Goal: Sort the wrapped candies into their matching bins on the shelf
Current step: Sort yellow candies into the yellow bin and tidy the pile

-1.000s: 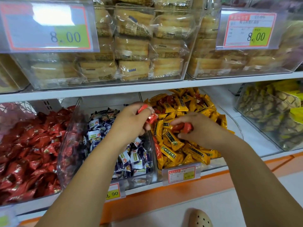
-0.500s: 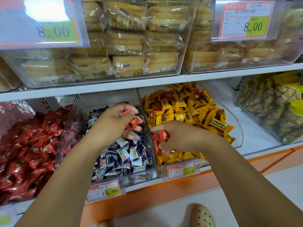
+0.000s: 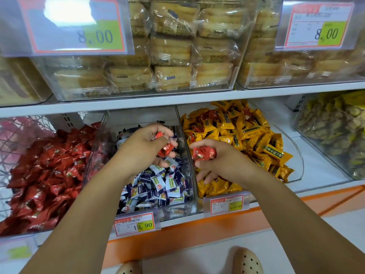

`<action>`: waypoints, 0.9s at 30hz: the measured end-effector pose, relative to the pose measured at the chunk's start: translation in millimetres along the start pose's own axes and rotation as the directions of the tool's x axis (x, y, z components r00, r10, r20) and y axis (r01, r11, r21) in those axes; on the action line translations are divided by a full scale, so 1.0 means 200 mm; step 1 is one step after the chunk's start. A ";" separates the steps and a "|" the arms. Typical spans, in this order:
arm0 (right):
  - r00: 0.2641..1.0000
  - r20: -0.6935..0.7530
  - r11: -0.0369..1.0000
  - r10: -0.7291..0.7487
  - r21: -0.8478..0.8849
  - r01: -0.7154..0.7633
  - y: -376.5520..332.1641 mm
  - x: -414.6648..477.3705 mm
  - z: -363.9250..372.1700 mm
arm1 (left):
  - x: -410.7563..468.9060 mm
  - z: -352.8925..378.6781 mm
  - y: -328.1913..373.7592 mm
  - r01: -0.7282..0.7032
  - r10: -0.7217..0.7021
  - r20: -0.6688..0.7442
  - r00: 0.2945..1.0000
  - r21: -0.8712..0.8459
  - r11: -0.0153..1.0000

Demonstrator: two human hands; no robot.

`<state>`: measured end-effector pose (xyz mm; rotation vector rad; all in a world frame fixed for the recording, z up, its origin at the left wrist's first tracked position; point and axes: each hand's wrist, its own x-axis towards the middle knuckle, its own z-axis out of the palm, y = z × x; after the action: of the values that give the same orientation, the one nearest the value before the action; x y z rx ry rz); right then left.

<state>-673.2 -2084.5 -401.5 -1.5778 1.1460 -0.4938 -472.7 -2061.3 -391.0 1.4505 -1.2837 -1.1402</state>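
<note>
Centrally, both hands were over the lower shelf's bins. The left hand (image 3: 145,149) was curled, palm turned upward, above the blue-and-white candy bin (image 3: 142,117). Several red-wrapped candies (image 3: 165,145) were held between its thumb and curled fingertips, at the hand's three o'clock edge. The right hand (image 3: 223,163) was over the front of the yellow candy bin (image 3: 296,161). Its thumb and forefinger pinched a second red cluster (image 3: 202,153) at the hand's nine o'clock side. The remaining fingers hung loosely toward six o'clock, close over yellow wrappers; contact could not be confirmed. The two red handfuls were near each other but apart, on either side of the clear divider wall. The red candy pile (image 3: 45,171) lay at nine o'clock of the left hand. Stray red pieces (image 3: 212,115) lay among the yellow ones at twelve o'clock of the right hand.
</note>
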 end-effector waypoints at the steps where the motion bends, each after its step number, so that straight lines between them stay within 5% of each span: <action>1: 1.000 -0.018 0.999 -0.016 0.051 0.017 -0.01 -0.01 -0.01 | -0.01 0.00 0.00 0.000 0.000 0.011 1.000 0.003 1.000; 8: 0.976 -0.095 0.980 -0.198 -0.002 0.198 -0.19 0.01 0.07 | -0.10 -0.24 -0.02 -0.038 0.060 -0.161 0.985 0.136 0.990; 14: 0.957 0.039 0.952 -0.286 -0.103 0.289 -0.37 0.22 0.50 | -0.25 -0.72 -0.17 0.013 0.200 -0.456 0.867 0.422 0.906; 18: 0.899 0.112 0.870 -0.423 -0.226 0.437 -0.53 0.43 0.81 | -0.29 -0.94 -0.26 0.083 0.210 -0.568 0.796 0.446 0.891; 22: 0.873 0.168 0.734 -0.459 -0.481 0.479 -0.66 0.60 0.97 | -0.26 -1.04 -0.33 0.084 0.183 -0.569 0.801 0.410 0.908; 25: 0.888 0.264 0.752 -0.376 -0.473 0.459 -0.67 0.59 0.94 | -0.26 -1.03 -0.33 0.023 0.150 -0.534 0.832 0.303 0.953; 27: 0.890 0.194 0.799 -0.412 -0.392 0.455 -0.62 0.55 0.88 | -0.26 -0.98 -0.30 0.008 0.177 -0.518 0.837 0.336 0.942</action>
<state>-433.4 -2093.4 -374.5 -2.2539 0.8412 -0.4704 -271.0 -1998.0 -404.1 1.7739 -1.1366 -0.3999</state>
